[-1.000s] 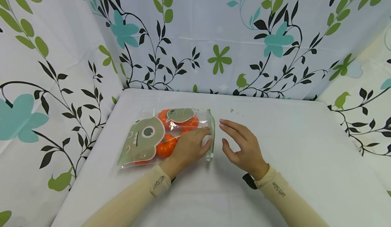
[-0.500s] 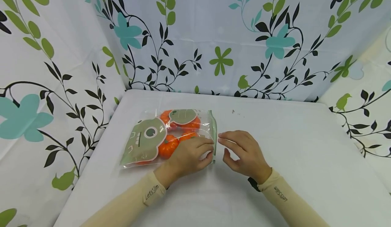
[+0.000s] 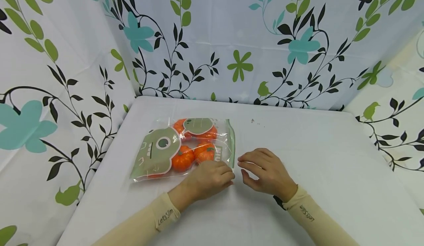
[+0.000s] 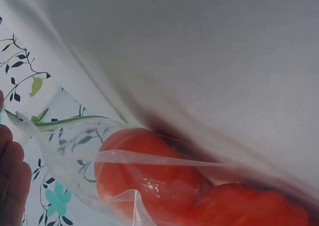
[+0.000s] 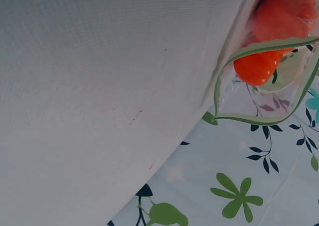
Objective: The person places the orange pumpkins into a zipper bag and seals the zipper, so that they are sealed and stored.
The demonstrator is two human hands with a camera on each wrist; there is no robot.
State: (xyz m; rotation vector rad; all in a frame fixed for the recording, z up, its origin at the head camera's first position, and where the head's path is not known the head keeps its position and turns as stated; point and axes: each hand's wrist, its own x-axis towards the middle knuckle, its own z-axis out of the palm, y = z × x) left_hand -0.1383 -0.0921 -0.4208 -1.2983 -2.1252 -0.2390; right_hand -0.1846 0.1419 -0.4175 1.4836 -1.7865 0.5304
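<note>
A clear zip bag (image 3: 157, 150) with a green dinosaur print lies flat on the table, its green-edged mouth (image 3: 232, 141) towards the right. Several small orange pumpkins (image 3: 183, 158) show inside it. My left hand (image 3: 209, 179) pinches the near end of that mouth between curled fingers and thumb. Just right of the bag, my right hand (image 3: 269, 173) hovers with bent fingers, thumb apart and nothing held. In the right wrist view the green rim (image 5: 254, 120) gapes in a loop, with pumpkins (image 5: 256, 69) behind it. Pumpkins (image 4: 149, 171) also press against the plastic in the left wrist view.
A white cloth covers the table (image 3: 314, 146). Leaf-and-flower patterned curtains (image 3: 198, 36) stand behind it and along both sides. A few small dark specks (image 3: 253, 121) mark the cloth beyond the right hand.
My left hand has slid along the bag's mouth towards me, uncovering pumpkins and print. My right hand has also come nearer to me. The bag has barely moved.
</note>
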